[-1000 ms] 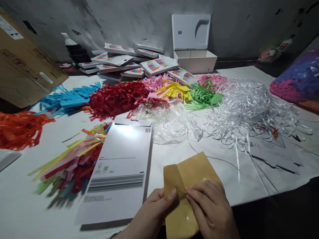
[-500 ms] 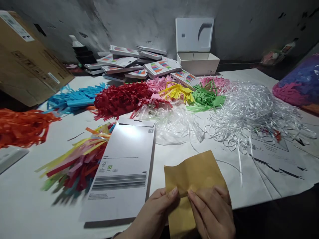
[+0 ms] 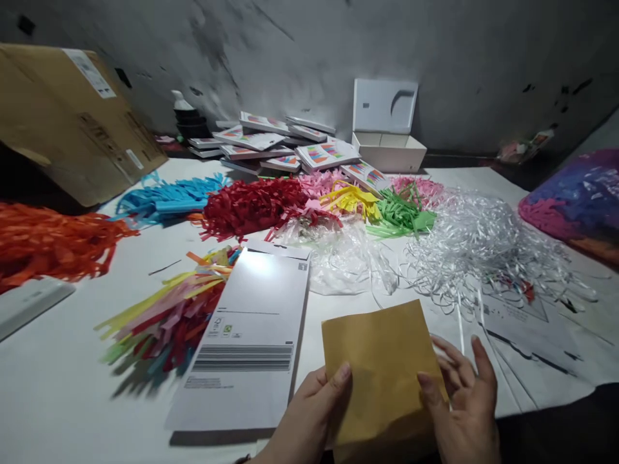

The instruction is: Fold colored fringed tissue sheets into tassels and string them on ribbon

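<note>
A tan paper piece (image 3: 380, 374), flat and roughly rectangular, is held up at the table's front edge. My left hand (image 3: 316, 412) grips its left side, thumb on the front face. At the right edge, my right hand (image 3: 464, 399) has its thumb on the paper's front and its fingers spread out beyond the edge. A long white box (image 3: 251, 335) with a barcode lies just left of my hands. Beside that box is a bundle of multicoloured paper strips (image 3: 178, 309). Whatever lies behind the paper is hidden.
Red (image 3: 251, 203), blue, yellow and green strips lie across the middle. Silver ribbon (image 3: 483, 238) spreads at right, near a clear plastic bag (image 3: 338, 258). Flat boxes (image 3: 261, 142), an open white box (image 3: 389, 151) and a cardboard box (image 3: 82, 129) stand behind.
My right hand has moved from the paper's middle to its right edge, and its fingers have spread. The paper now shows a flatter face. The view has shifted.
</note>
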Tool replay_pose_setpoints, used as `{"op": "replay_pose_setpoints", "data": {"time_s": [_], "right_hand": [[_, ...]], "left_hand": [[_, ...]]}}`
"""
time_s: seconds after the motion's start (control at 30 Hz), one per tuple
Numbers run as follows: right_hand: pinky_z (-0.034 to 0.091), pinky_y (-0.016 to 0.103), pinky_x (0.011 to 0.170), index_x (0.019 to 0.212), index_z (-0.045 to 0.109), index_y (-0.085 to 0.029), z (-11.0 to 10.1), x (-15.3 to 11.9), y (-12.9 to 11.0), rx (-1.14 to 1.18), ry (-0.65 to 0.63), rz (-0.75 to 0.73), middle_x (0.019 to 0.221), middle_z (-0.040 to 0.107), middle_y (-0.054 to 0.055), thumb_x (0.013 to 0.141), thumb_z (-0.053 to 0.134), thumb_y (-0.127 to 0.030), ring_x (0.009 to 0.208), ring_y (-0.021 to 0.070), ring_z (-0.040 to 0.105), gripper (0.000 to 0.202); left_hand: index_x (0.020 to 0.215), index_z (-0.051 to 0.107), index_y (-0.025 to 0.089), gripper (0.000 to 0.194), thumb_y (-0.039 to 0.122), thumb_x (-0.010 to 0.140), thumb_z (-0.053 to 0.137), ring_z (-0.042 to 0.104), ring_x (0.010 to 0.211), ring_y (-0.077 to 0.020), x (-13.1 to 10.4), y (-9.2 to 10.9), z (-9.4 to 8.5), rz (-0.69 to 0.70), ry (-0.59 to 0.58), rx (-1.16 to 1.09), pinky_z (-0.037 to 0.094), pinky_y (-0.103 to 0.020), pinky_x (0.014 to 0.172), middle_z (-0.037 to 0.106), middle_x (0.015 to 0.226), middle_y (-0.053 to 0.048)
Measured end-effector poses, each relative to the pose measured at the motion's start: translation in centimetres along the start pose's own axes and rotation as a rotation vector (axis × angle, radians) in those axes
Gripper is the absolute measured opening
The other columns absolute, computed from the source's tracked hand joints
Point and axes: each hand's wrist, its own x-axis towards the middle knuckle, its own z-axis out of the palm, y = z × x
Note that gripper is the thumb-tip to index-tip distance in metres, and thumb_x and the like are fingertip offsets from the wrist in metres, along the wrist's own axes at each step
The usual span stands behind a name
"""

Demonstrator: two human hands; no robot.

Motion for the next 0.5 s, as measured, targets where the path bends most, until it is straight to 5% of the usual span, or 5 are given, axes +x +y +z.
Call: {"op": "replay_pose_setpoints", "data": {"time_s": [0.07,0.17,0.3,0.4,0.5], "right_hand": [[0.061,0.033,0.07,0.158,0.016,-0.031,0.0,1.0,0.1,0.071,-0.055,0.142,0.111,0.067,0.009,0.094,0.062,-0.038,0.09,0.0215,0.073,0.079],[0.061,0.033,0.066,0.159,0.013,-0.029,-0.4,4.5,0.4,0.08,-0.031,0.174,0.097,0.068,0.004,0.087,0.07,-0.045,0.08,0.0222,0.074,0.093],[0.057,0.053,0.082,0.158,0.022,-0.019,-0.5,10.7,0.9,-0.359,-0.032,0.049,0.117,0.067,0.017,0.08,0.067,-0.054,0.102,0.0376,0.069,0.097],[0.047,0.062,0.095,0.157,0.027,-0.018,1.6,12.0,-0.1,-0.592,-0.059,-0.15,0.135,0.059,0.021,0.081,0.058,-0.056,0.117,0.0432,0.061,0.091],[0.055,0.045,0.086,0.16,0.01,-0.024,6.0,9.5,-2.2,-0.308,-0.34,-0.12,0.12,0.069,0.012,0.089,0.053,-0.054,0.099,0.0291,0.07,0.089]], "left_hand": [[0.117,0.07,0.011,0.058,0.058,0.083,0.072,0.074,0.086,-0.0288,0.2,-0.1,-0.3,0.11,-0.042,0.067,0.058,-0.038,0.081,0.078,0.095,-0.015],[0.138,0.056,0.02,0.063,0.058,0.089,0.064,0.067,0.109,-0.0281,-0.3,1.1,-1.1,0.501,-0.03,0.313,0.055,-0.04,0.094,0.067,0.128,-0.016],[0.14,0.053,0.026,0.045,0.044,0.099,0.053,0.053,0.13,-0.0295,-2.7,5.0,-3.8,0.961,0.182,0.833,0.047,-0.044,0.107,0.051,0.147,-0.014],[0.132,0.06,0.026,0.036,0.034,0.098,0.053,0.05,0.134,-0.0319,-3.9,8.1,-7.6,1.091,0.457,1.148,0.043,-0.052,0.112,0.054,0.144,-0.013],[0.127,0.065,0.022,0.038,0.035,0.092,0.058,0.054,0.13,-0.0353,-3.4,9.6,-11.9,1.073,0.668,1.295,0.044,-0.059,0.11,0.061,0.137,-0.016]]}}
